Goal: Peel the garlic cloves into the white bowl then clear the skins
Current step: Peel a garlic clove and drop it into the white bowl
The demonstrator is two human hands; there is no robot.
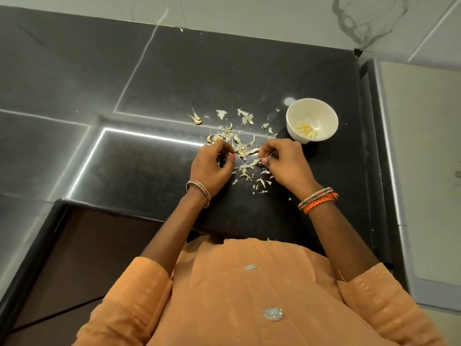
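A white bowl [311, 118] stands on the black counter [174, 83] and holds several peeled garlic cloves [306, 129]. Papery garlic skins [239, 143] lie scattered to the left of the bowl and between my hands. An unpeeled clove [197, 118] lies apart at the far left of the scatter. My left hand [210, 166] is curled with its fingertips pinched in the skins. My right hand [287, 163] pinches a small piece at its fingertips; whether it is a clove or a skin I cannot tell.
The counter ends at a dark raised edge [366, 146] on the right, with a pale surface [419, 158] beyond. A tiled wall [274, 18] runs behind. The counter's front edge [124, 208] is near my orange-clad body.
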